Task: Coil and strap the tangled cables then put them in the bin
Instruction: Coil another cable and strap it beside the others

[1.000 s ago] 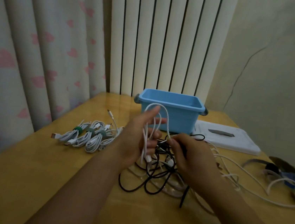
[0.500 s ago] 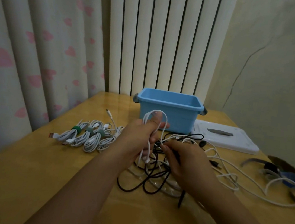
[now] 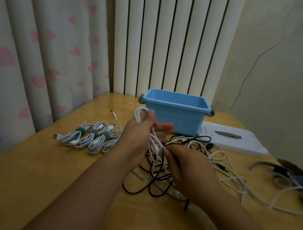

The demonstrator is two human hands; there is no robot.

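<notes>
My left hand (image 3: 138, 138) grips loops of a white cable (image 3: 140, 112) that stick up past its thumb. Just to the right, my right hand (image 3: 188, 168) pinches the same white cable where it runs down into the tangle. Under both hands a tangle of black and white cables (image 3: 196, 148) spreads over the wooden table (image 3: 26, 176). A blue bin (image 3: 175, 115) stands open behind the hands. Three coiled white cables with green straps (image 3: 91, 138) lie to the left.
The white bin lid (image 3: 232, 141) lies right of the bin. Loose straps and a dark object (image 3: 280, 173) sit at the right table edge, with a white cable (image 3: 287, 208) trailing there. A curtain hangs left and a radiator behind.
My left hand has lowered and closed tighter around the white loops, which look smaller. My right hand has slid along the cable toward the left hand. The head view has tilted slightly.
</notes>
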